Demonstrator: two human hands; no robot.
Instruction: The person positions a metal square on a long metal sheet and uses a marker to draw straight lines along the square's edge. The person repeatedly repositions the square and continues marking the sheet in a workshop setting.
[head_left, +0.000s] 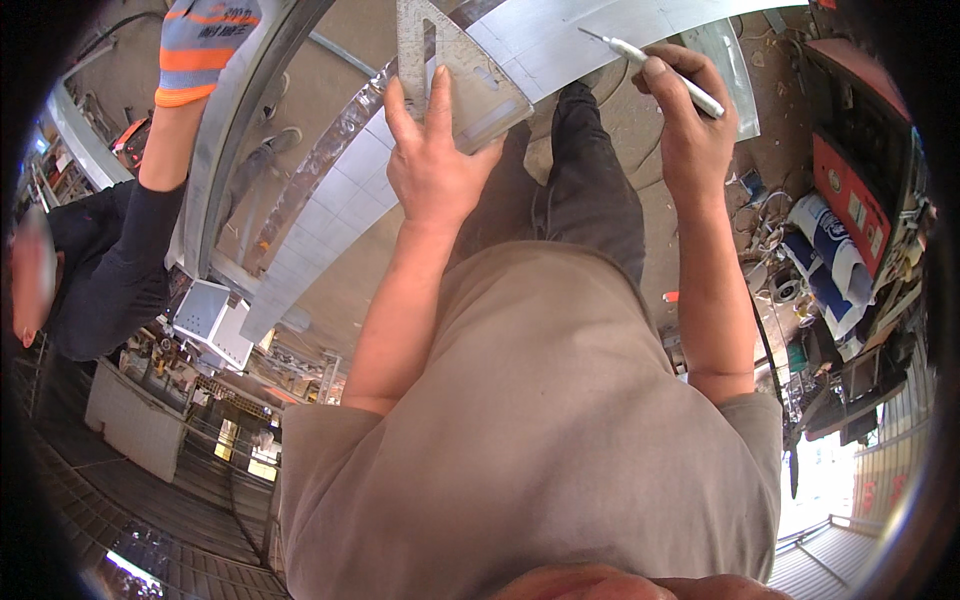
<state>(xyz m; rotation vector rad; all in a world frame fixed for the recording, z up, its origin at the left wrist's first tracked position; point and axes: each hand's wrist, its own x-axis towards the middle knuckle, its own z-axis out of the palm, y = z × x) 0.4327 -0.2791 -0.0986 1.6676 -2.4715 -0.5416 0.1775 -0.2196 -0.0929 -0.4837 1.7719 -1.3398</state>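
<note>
My left hand (439, 169) holds a triangular set square (480, 90) against a long metal strip (330, 217). Two fingers reach over the square and the thumb is by its lower edge. Thin lines cross the strip's grey surface, and its far edge looks shiny and crumpled. To the right, my right hand (694, 124) grips a slim white marker pen (628, 51) between thumb and fingers. Its narrow dark tip points left, above the strip's wide right part (559, 52); whether it touches the metal I cannot tell.
At the left a co-worker's gloved hand (199, 56) is on a curved metal frame (251, 90). A white metal box (214, 322) stands near the strip's lower end. Right of me are a red machine (851, 202), blue-and-white bags (832, 251) and scattered scraps on the floor.
</note>
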